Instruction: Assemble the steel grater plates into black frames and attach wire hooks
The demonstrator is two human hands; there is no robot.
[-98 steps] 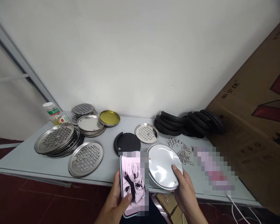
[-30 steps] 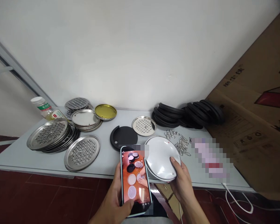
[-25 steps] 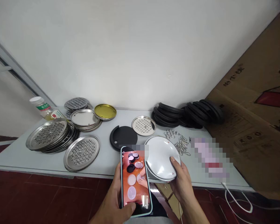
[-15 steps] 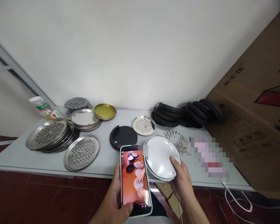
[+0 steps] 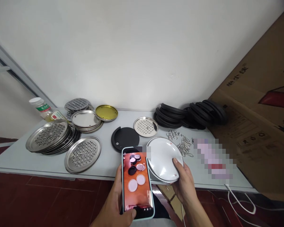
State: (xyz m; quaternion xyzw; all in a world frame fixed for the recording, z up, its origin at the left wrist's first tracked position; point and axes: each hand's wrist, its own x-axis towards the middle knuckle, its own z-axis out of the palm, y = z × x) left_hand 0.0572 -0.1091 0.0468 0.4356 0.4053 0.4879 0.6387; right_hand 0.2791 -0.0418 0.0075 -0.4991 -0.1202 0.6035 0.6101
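Note:
My left hand [image 5: 115,203] grips a smartphone [image 5: 137,186] in a pale mint case, its thumb at the lower screen. On the lit screen are pale and dark discs on an orange surface. My right hand [image 5: 186,181] is closed on the right edge of a glossy white round plate [image 5: 163,159], thumb on top; a second rim shows beneath it. The plate is tilted at the table's front edge, just right of the phone. Behind the phone lies a black disc [image 5: 126,138] with a partial raised rim. A shiny perforated grater plate [image 5: 146,127] sits beside it.
On the white table [image 5: 113,164], stacked grater plates [image 5: 49,137], a loose grater plate [image 5: 82,154], silver plates [image 5: 85,119], a gold plate [image 5: 106,112] and a bottle [image 5: 41,108] stand left. Black rings [image 5: 170,115], metal clips [image 5: 185,146] and a cardboard box [image 5: 255,126] are right.
The phone's picture has changed: the hands seen on its screen are gone, and two pale discs show there. My left thumb has shifted slightly down and right. My right hand and the white plate stay put.

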